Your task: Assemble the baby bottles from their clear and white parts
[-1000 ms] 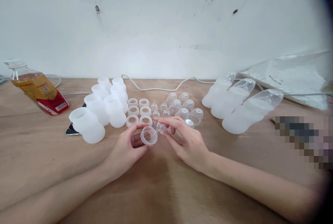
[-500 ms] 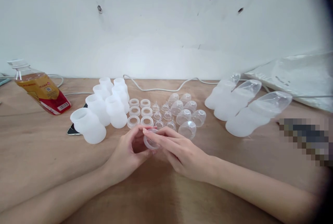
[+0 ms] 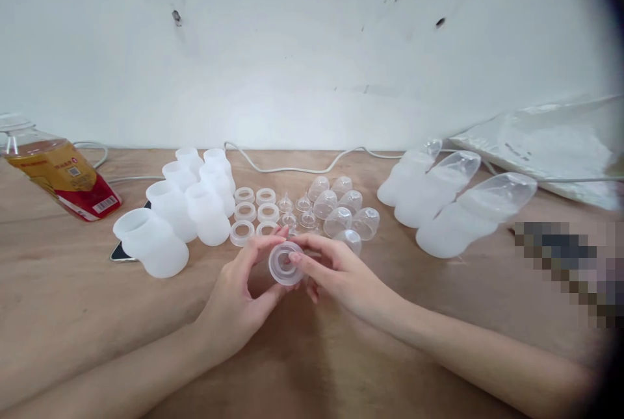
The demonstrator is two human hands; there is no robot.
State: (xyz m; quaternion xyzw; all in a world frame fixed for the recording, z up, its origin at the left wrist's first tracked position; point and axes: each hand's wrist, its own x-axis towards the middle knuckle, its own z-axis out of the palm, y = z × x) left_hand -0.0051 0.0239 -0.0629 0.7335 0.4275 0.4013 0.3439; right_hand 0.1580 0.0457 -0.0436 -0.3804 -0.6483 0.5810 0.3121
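Observation:
My left hand (image 3: pixel 238 292) is closed on the left side of a clear baby bottle collar ring (image 3: pixel 276 271), thumb below and fingers above. From the right, my right hand (image 3: pixel 348 282) grips the same ring, its thumb pressing into the opening. Something clear sits inside the ring, probably a nipple, though the fingers partly cover it. Just beyond my hands stand rows of loose collar rings (image 3: pixel 245 212), clear nipples (image 3: pixel 307 219) and transparent domed caps (image 3: pixel 337 222). Several frosted bottle bodies (image 3: pixel 168 250) without tops stand to the left.
Three capped baby bottles (image 3: pixel 441 232) stand at the right. A drink bottle (image 3: pixel 73 175) is at far left; a dark flat device (image 3: pixel 121 253) lies partly under the bottle bodies. A cable (image 3: pixel 287 170) runs along the wall, a plastic bag (image 3: pixel 546 143) lies back right, and a pixelated object (image 3: pixel 568 263) lies right.
The ring has tilted so its opening faces me more. My right thumb has moved into it and the right fingers have shifted behind. The whole view has shifted slightly.

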